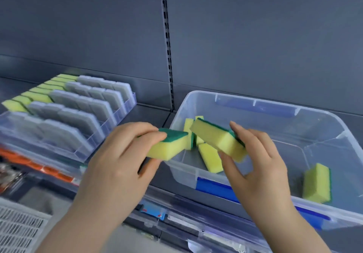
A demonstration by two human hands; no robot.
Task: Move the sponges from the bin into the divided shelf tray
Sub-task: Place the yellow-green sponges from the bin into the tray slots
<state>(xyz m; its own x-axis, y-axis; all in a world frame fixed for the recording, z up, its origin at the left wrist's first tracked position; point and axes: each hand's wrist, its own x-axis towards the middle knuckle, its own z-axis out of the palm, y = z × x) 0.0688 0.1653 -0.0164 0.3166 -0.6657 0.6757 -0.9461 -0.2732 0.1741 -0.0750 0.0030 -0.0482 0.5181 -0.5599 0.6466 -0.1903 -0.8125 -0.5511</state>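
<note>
Sponges (37,95) of yellow foam stand in rows in the clear divided tray (82,152) at nine o'clock. Left hand (117,160) pinches a green-topped rectangular sponge (169,144) between thumb and curled fingers; right hand (259,164) pinches a second sponge (218,140) over the translucent bin (196,176) at three o'clock.

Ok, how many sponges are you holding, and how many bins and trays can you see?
Yellow foam sponges with green scrub tops, held: 2 (left sponge in left hand, right sponge in right hand)
Clear plastic bin: 1
Clear divided shelf tray: 1
Total: 4
</note>
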